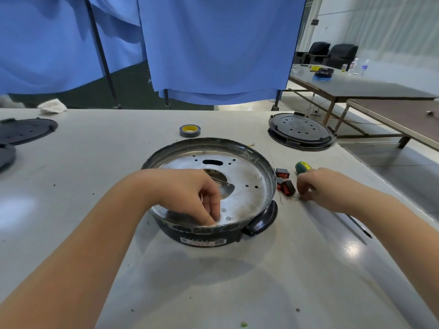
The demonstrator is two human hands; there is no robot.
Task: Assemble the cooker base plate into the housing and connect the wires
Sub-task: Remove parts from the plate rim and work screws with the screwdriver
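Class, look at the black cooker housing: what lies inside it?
Inside the housing sits the silver base plate, drilled with holes and one central cut-out. The left hand covers the plate's near-left part; little shows beneath the cut-out.

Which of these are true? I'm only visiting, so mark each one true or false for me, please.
1. The base plate lies inside the housing. True.
2. The left hand rests on the tape roll. False: it is on the plate's near edge.
3. The screwdriver lies right of the housing. True.
4. The right hand grips the screwdriver. False: its fingertips pinch something small on the table.
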